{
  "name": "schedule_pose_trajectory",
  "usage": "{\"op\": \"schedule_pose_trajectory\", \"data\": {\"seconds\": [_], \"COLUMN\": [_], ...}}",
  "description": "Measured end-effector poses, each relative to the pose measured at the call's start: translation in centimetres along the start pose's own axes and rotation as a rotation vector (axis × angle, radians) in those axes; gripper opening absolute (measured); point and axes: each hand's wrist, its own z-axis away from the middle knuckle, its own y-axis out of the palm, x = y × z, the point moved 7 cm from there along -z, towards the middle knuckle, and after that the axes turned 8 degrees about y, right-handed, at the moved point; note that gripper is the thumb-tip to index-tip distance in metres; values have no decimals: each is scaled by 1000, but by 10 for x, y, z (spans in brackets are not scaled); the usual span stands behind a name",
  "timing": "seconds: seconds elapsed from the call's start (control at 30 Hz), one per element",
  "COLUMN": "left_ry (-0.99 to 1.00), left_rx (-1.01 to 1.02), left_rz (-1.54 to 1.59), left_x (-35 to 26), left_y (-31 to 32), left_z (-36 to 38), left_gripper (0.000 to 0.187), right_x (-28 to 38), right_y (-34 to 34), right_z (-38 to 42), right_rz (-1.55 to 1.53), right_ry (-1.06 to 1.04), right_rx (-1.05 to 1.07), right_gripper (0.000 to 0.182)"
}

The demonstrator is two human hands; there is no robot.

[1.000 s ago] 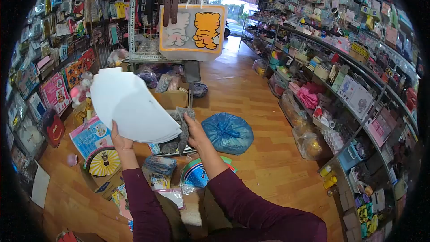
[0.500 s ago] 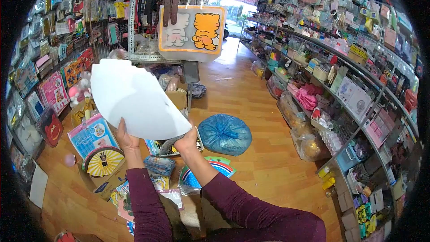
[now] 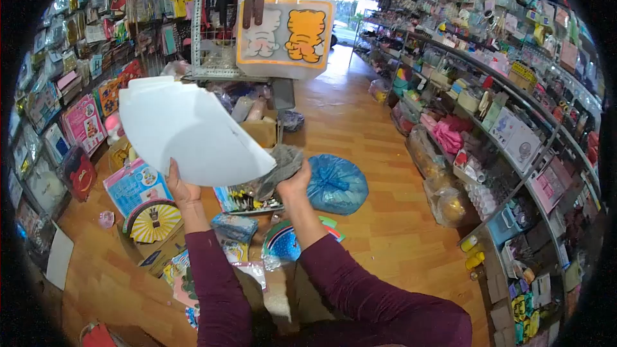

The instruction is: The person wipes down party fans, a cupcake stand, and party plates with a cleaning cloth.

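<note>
A stack of white fan-shaped card sheets (image 3: 186, 128) is held up in front of me, blank side towards me. My left hand (image 3: 185, 191) is closed on its lower edge, with the thumb over the near face. In my right hand (image 3: 295, 184) is a crumpled grey cloth (image 3: 283, 162), which meets the right corner of the stack. Below on the floor lie a watermelon-patterned fan-shaped piece (image 3: 283, 239) and a yellow-and-white striped one (image 3: 154, 222). A blue cupcake stand package (image 3: 136, 186) leans behind the striped piece.
A tied blue plastic bag (image 3: 339, 183) sits on the wooden floor to the right. A tray of small items (image 3: 247, 199) lies below the stack. Goods shelves (image 3: 514, 148) line the right side, and a tiger-print bag (image 3: 286, 38) hangs ahead from a wire rack.
My right hand has moved right, away from the stack's corner, and more of the grey cloth shows. The stack has shifted slightly left and up, its sheet edges now fanned apart.
</note>
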Motion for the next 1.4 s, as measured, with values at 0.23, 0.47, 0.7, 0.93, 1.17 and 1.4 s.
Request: {"op": "schedule_pose_trajectory", "data": {"seconds": [0.23,0.47,0.7,0.93,1.17,1.4], "left_ry": [126,96,52,-158,-628,-779], "left_rx": [130,109,152,265,386,457], "left_rz": [-310,-262,-299,-525,-712,-756], "left_x": [8,7,-7,-2,47,65], "left_y": [13,28,30,21,-1,-7], "left_z": [5,12,11,22,50,65], "left_gripper": [37,37,34,38,44,49], "right_x": [-24,-25,-8,14,21,22], "right_y": [25,19,10,23,27,32], "right_z": [14,10,3,12,15,25], "right_rz": [-7,139,760,632,584,858], "right_ry": [112,115,44,-2,82,153], "right_rx": [118,-12,-47,-73,-44,-46], "right_gripper": [43,35,24,25,34,43]}}
